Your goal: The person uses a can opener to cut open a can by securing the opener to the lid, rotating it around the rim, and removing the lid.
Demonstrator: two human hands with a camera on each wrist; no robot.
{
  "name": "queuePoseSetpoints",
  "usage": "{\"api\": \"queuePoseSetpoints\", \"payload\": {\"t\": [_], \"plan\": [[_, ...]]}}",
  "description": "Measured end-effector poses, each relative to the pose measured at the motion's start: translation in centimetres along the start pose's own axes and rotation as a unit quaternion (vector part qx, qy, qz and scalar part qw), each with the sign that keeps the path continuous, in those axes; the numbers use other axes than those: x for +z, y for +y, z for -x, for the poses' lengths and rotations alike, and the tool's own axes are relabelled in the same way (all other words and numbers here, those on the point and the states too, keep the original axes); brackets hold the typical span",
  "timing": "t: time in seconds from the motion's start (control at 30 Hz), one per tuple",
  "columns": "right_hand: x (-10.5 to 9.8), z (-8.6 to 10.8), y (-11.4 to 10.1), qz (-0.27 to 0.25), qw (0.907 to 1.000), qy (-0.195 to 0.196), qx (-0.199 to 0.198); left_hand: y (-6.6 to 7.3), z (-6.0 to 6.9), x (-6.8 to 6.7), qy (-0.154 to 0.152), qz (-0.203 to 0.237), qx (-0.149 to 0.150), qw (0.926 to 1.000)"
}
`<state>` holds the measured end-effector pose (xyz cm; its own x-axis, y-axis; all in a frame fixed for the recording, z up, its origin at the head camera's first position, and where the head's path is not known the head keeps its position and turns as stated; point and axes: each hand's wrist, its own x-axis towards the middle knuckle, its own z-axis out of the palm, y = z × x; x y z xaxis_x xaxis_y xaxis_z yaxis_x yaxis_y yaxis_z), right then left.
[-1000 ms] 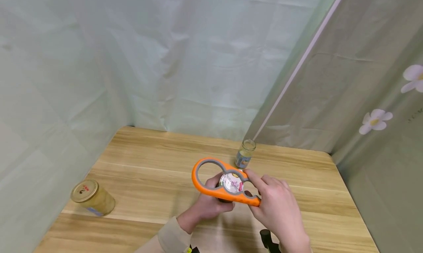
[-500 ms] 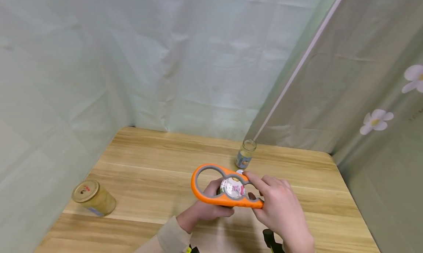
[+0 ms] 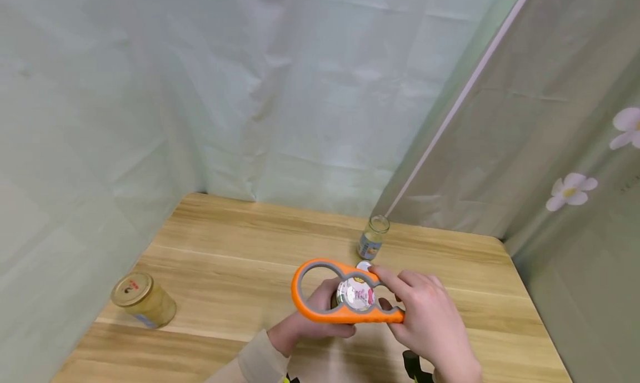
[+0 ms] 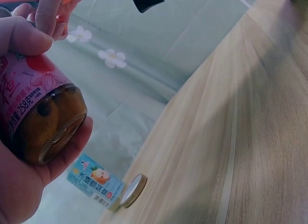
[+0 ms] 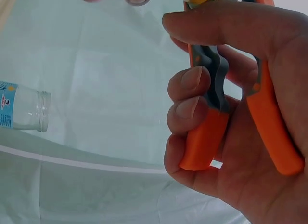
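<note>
My left hand (image 3: 320, 316) grips a small glass jar (image 4: 50, 113) with a pink label and dark brown contents, held above the table. A white printed lid (image 3: 356, 294) tops this jar. Round the lid sits a middle opening of an orange and grey jar opener (image 3: 327, 315). In the head view its larger ring points left, past the lid. My right hand (image 3: 432, 316) squeezes the opener's two handles (image 5: 207, 144), with fingers curled round them in the right wrist view. Whether the lid is loose on the jar cannot be seen.
Behind the hands stands a lidless glass jar (image 3: 370, 244) with a blue label. A loose lid (image 3: 364, 266) lies beside it. At the left of the wooden table (image 3: 225, 283) is a lidded jar (image 3: 150, 305) with pale yellow contents. Curtains (image 3: 310, 94) hang round the table.
Both hands, with jar and opener, have come slightly nearer and to the right. The opener has turned a little counterclockwise, and more of the loose lid shows behind it.
</note>
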<state>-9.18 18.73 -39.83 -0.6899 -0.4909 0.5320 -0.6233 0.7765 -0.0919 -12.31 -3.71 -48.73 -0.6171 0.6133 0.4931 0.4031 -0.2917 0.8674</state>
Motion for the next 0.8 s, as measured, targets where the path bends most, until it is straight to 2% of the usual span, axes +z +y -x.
{"api": "queuePoseSetpoints", "payload": {"t": [0.1, 0.13, 0.23, 0.37, 0.47, 0.63, 0.8], "plan": [[-0.1, 0.0, 0.2, 0.001, 1.0000, 0.002, -0.003, 1.4, -0.6, 0.1, -0.018, 0.027, 0.011, 0.9994], [-0.1, 0.0, 0.2, 0.001, 1.0000, 0.002, -0.004, 1.8, -0.7, 0.1, -0.019, 0.022, 0.019, 0.9994], [-0.2, 0.1, 0.2, 0.003, 1.0000, -0.001, -0.007, 2.2, -0.8, 0.1, -0.035, 0.044, 0.027, 0.9981], [-0.2, 0.2, 0.4, 0.004, 1.0000, -0.005, -0.007, 0.7, -0.2, 0.2, -0.015, 0.002, 0.006, 0.9999], [-0.2, 0.2, 0.4, 0.005, 0.9999, -0.007, -0.008, -0.3, 0.2, 0.1, 0.006, -0.044, -0.008, 0.9990], [-0.3, 0.3, 0.5, 0.004, 0.9999, -0.007, -0.010, -0.9, 0.3, 0.1, -0.009, -0.024, -0.011, 0.9996], [-0.4, 0.3, 0.6, 0.001, 0.9999, -0.006, -0.010, -0.8, 0.5, 0.1, 0.002, -0.038, -0.018, 0.9991]]}}
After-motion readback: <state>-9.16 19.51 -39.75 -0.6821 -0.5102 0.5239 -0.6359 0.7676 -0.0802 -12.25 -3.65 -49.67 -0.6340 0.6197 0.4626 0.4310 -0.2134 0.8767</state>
